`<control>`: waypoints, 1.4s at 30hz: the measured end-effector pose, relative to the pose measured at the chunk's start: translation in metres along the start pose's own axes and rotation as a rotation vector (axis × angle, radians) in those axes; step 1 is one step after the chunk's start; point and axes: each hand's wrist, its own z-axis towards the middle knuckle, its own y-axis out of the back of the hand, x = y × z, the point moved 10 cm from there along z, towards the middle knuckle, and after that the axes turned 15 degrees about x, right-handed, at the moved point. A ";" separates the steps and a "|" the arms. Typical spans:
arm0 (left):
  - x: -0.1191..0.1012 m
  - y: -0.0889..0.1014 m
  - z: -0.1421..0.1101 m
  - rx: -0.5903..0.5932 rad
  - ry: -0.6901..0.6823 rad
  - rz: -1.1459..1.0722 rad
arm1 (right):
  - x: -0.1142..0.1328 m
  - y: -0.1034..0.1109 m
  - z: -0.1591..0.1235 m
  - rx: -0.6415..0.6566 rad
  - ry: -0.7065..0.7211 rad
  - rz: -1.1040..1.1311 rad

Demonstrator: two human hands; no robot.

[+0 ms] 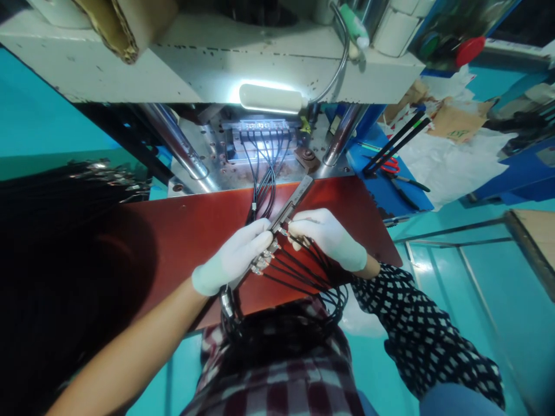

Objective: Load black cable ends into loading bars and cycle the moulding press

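Observation:
A long metal bar fixture (298, 195) lies slantwise over the red-brown board, with my gloved left hand (243, 248) wrapped round its lower half. Several metal cable connectors (263, 261) sit in a row along its right side. Black cables (299, 274) trail from them toward my lap. My gloved right hand (325, 236) pinches a cable at its connector end, close against the bar's edge. The fingertips partly hide that connector. Behind, more black cables (265, 188) run out of a lit mould block (260, 141) in the press.
The red-brown board (195, 231) spans the front of the press between steel guide columns (173, 138). A lamp (271, 98) hangs above the mould. Dark cable bundles (65, 231) are heaped at left. Red-handled pliers (390, 166) lie on a blue tray (416, 199) at right.

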 end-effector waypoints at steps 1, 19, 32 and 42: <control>0.000 -0.001 0.000 0.005 -0.002 0.000 | 0.002 0.000 0.000 0.020 -0.004 -0.035; -0.004 -0.004 0.000 0.035 -0.010 0.229 | 0.006 -0.001 -0.011 0.041 -0.045 -0.038; -0.001 -0.006 0.000 0.010 0.045 0.143 | -0.015 0.029 -0.034 -0.249 -0.181 -0.420; 0.017 0.001 -0.003 0.052 0.082 -0.169 | -0.058 0.049 -0.060 -0.234 -0.082 0.061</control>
